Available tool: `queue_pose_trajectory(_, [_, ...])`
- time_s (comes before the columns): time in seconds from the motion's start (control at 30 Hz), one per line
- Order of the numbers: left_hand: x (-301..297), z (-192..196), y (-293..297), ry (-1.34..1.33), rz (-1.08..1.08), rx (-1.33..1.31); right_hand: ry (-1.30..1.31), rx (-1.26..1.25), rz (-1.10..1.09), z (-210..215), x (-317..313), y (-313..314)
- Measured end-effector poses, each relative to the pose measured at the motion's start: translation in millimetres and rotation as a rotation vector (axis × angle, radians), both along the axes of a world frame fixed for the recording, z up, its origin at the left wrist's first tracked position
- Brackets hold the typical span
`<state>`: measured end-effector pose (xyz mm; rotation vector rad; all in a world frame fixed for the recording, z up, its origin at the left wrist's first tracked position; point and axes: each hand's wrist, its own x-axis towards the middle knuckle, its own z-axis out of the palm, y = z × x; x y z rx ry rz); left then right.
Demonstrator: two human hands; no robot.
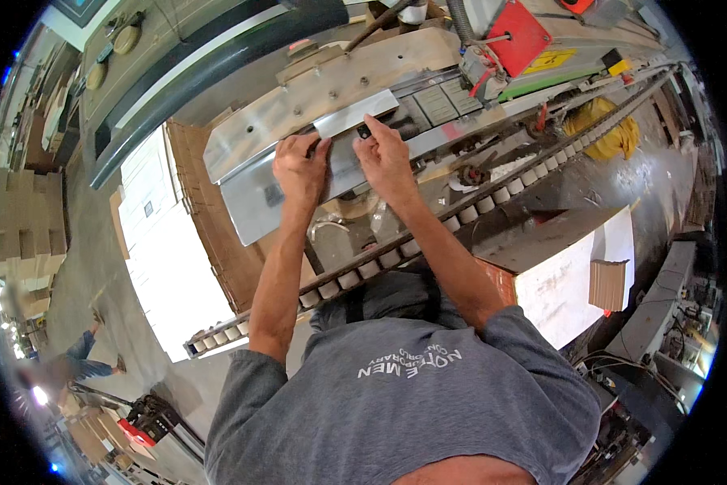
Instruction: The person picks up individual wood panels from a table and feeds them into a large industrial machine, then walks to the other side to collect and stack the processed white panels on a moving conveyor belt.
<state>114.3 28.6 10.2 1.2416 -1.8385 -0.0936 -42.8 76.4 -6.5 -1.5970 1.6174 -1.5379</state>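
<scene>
My left hand [301, 168] is closed over the machine's metal bed, thumb and fingers pinched around something dark that I cannot make out. To its right my right hand [386, 160] pinches a small black piece [364, 131] between thumb and fingertips. Just beyond both hands a pale, flat strip [355, 114] lies aslant along a shiny metal guide plate [270, 133]. A smooth metal plate [254, 206] reaches out left of and below my left hand. Dark slatted parts [444, 103] of the machine continue to the right of the strip.
A roller rail [391, 257] crosses between my body and the machine. Stacked cardboard sheets [157, 250] stand at the left, a white-sided box [557, 283] at the right. A red plate [518, 38] and yellow cloth [602, 129] are farther right. Another person [80, 360] is far left.
</scene>
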Motion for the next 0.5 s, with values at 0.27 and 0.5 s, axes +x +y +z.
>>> queue_pose_trajectory(0.27, [-8.0, -6.4, 3.5, -0.067, 0.050, 0.054, -0.008, 0.127, 0.033, 8.3, -3.4, -2.2])
queue_pose_trajectory(0.5, [-47.6, -4.4, -6.7, -0.083, -0.039, 0.016, 0.047, -0.008, -0.003, 1.2, -38.1, -12.1])
